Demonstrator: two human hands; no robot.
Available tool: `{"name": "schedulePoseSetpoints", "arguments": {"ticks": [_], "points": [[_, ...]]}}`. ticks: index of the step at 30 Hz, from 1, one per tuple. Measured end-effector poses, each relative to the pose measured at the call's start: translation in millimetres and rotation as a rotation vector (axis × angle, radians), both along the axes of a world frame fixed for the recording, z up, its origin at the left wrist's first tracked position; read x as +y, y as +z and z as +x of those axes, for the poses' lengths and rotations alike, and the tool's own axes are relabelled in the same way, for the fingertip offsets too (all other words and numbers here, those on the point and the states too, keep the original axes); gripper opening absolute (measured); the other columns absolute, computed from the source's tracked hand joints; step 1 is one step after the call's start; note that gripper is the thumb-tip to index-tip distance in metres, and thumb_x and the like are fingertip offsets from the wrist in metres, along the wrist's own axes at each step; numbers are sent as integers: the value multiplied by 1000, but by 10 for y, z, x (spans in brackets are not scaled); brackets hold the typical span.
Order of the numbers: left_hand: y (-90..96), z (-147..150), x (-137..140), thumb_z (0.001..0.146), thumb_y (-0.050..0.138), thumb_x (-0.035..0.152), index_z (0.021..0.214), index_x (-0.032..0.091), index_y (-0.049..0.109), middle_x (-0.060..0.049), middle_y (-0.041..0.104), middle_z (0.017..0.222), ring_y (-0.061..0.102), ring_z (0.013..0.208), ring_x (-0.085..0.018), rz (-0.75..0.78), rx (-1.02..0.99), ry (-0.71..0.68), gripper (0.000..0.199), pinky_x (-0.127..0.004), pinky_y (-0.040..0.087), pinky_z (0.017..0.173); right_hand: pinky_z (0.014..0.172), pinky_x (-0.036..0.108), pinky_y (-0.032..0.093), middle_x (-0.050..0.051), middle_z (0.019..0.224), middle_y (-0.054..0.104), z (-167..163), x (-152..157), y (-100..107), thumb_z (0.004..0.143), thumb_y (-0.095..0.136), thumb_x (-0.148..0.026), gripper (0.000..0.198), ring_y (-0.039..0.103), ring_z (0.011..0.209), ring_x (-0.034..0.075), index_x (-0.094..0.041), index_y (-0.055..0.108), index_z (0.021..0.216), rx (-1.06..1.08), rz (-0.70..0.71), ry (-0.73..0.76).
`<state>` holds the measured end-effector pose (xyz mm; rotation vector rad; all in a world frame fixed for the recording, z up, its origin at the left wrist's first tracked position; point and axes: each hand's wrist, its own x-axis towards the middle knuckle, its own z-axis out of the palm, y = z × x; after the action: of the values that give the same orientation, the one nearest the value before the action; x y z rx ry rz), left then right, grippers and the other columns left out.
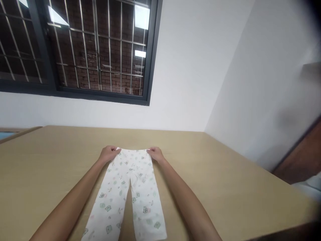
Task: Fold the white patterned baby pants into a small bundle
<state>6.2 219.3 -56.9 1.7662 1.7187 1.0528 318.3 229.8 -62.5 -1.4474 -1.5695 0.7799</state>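
A pair of white trousers (pixel 130 169) with a small green, grey and pink print lies spread on the table, waistband away from me and legs toward me. My left hand (pixel 109 154) is closed on the left corner of the waistband, thumb on top. At the opposite corner, my right hand (pixel 155 154) pinches the waistband the same way. Between my hands the waist edge sags slightly. Both legs lie apart with a narrow gap of table between them; the left leg's end runs out of the bottom of the view.
The light wooden table (pixel 213 177) reaches back to a white wall (pixel 185 67). A dark-framed window (pixel 147 83) with metal bars is above it. To the right stands a brown wooden surface (pixel 298 157), blurred. A wooden edge (pixel 22 133) shows at the far left.
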Motion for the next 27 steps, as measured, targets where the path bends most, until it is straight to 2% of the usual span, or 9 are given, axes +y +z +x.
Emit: {"name": "schedulePoseSetpoints", "arguments": {"ticks": [5, 11, 15, 17, 19, 21, 23, 25, 27], "points": [[-286, 78, 243, 80, 57, 47, 57, 22, 48, 2, 52, 58, 51, 64, -17, 47, 148, 92, 35, -28, 30, 62, 61, 26, 32, -5, 54, 46, -107, 288, -228, 72, 64, -29, 25, 43, 57, 13, -21, 50, 53, -158, 21, -106], [-455, 179, 325, 84, 59, 42, 70, 21, 60, -8, 68, 87, 59, 93, -27, 118, 312, 169, 25, -35, 37, 79, 66, 26, 35, -3, 63, 57, -120, 415, -427, 73, 65, -26, 17, 51, 66, 15, -21, 56, 60, -261, 119, -171], [-377, 215, 225, 89, 58, 41, 96, 20, 64, -13, 69, 105, 59, 108, -33, 161, 357, 212, 24, -44, 38, 93, 65, 25, 37, -1, 63, 60, -114, 420, -442, 76, 66, -31, 20, 53, 66, 15, -20, 59, 60, -265, 131, -172], [-267, 228, 139, 93, 53, 41, 110, 19, 62, -15, 66, 116, 57, 115, -35, 191, 350, 250, 29, -47, 38, 97, 63, 25, 37, -1, 59, 60, -112, 405, -433, 79, 63, -34, 26, 53, 63, 15, -20, 60, 58, -260, 126, -163], [-127, 270, 29, 96, 46, 39, 114, 19, 60, -15, 65, 121, 56, 119, -34, 224, 339, 259, 30, -46, 38, 99, 62, 25, 38, 0, 57, 60, -107, 389, -425, 81, 61, -32, 28, 53, 61, 15, -20, 60, 56, -253, 122, -158], [3, 379, -130, 97, 44, 38, 102, 21, 62, -11, 68, 111, 60, 111, -30, 236, 338, 188, 25, -40, 41, 93, 63, 25, 39, 0, 60, 63, -101, 378, -421, 81, 60, -28, 24, 56, 64, 16, -20, 62, 58, -246, 123, -157], [80, 581, -373, 95, 49, 41, 82, 23, 61, -5, 69, 88, 64, 91, -25, 219, 349, 51, 25, -34, 42, 80, 66, 26, 40, 1, 64, 66, -100, 379, -423, 79, 62, -25, 19, 59, 67, 17, -20, 64, 61, -236, 126, -156], [79, 868, -715, 90, 58, 46, 70, 24, 57, -1, 66, 72, 62, 74, -21, 179, 362, -113, 31, -31, 39, 68, 69, 26, 41, 2, 68, 68, -107, 391, -433, 77, 64, -24, 14, 60, 71, 17, -20, 65, 64, -224, 128, -155], [15, 1198, -1125, 87, 62, 51, 73, 24, 59, -2, 67, 71, 62, 71, -21, 111, 377, -333, 31, -32, 35, 64, 71, 26, 42, 2, 72, 69, -116, 407, -444, 76, 64, -23, 8, 61, 73, 17, -20, 66, 68, -207, 128, -153]]}}
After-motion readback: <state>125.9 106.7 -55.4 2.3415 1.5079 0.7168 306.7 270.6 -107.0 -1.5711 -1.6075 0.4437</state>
